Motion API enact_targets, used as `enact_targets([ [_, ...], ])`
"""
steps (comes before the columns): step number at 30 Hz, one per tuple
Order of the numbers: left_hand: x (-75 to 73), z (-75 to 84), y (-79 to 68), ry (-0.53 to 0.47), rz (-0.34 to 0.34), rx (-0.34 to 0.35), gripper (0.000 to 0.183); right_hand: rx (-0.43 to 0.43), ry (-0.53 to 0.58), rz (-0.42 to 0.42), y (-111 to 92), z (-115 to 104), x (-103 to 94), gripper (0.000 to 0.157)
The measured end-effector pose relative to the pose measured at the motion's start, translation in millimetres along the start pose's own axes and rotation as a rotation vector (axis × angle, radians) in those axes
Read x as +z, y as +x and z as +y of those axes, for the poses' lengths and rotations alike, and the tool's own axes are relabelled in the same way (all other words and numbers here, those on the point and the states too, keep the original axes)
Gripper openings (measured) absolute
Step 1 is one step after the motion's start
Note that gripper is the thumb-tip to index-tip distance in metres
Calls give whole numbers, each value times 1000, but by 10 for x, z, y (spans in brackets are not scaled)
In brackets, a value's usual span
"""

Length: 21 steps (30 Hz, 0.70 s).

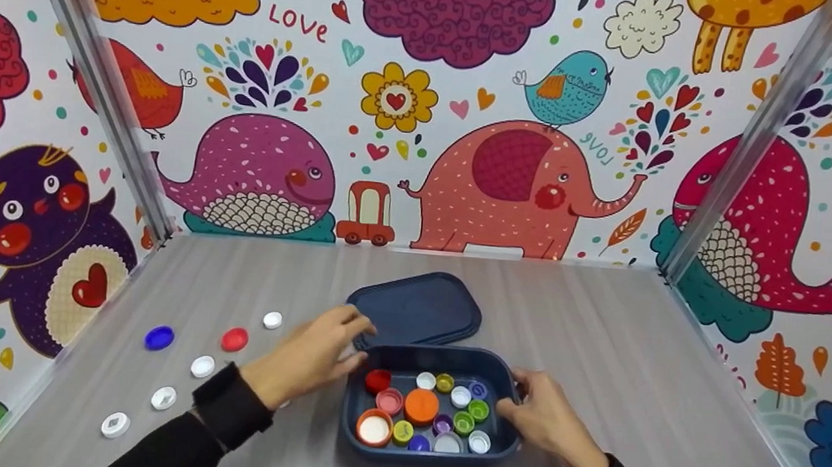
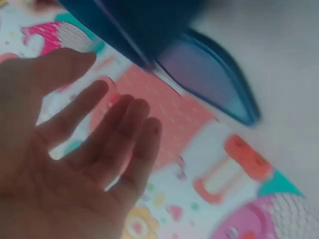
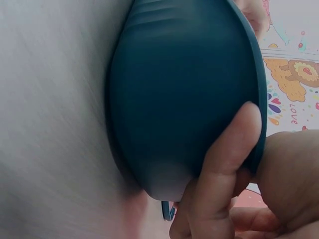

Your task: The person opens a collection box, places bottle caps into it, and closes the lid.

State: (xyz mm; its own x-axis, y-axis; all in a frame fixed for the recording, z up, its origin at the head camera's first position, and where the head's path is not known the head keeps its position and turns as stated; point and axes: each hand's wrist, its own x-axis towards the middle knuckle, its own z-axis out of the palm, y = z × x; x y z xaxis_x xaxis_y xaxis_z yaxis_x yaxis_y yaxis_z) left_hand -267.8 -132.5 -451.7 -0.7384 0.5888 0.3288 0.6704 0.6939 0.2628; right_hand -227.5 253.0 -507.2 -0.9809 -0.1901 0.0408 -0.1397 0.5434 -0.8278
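A dark blue plastic box (image 1: 434, 458) holds several bottle caps, among them an orange cap (image 1: 421, 405), a green cap (image 1: 478, 410) and a red cap (image 1: 377, 381). My right hand (image 1: 549, 417) grips the box's right wall, thumb over the rim; in the right wrist view its fingers (image 3: 217, 199) press the outside of that wall. Just off the box's left rim is my left hand (image 1: 318, 357), holding nothing. The left wrist view shows that palm (image 2: 75, 199) with loosely extended fingers, apart from the box.
Behind the box lies its dark blue lid (image 1: 417, 309), flat on the grey table (image 1: 567, 314). On the left lie a blue cap (image 1: 159, 337), a red cap (image 1: 234, 339) and several white caps (image 1: 202, 366). Patterned walls (image 1: 404, 29) enclose the table at the back and sides.
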Motion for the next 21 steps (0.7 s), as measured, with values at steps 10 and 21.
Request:
enact_targets([
  [10, -189, -802, -333, 36, 81, -245, 36, 17, 10, 7, 1, 2, 1, 32],
  [21, -351, -1598, -862, 59, 17, -553, 48, 36, 24, 2, -6, -4, 8, 31],
])
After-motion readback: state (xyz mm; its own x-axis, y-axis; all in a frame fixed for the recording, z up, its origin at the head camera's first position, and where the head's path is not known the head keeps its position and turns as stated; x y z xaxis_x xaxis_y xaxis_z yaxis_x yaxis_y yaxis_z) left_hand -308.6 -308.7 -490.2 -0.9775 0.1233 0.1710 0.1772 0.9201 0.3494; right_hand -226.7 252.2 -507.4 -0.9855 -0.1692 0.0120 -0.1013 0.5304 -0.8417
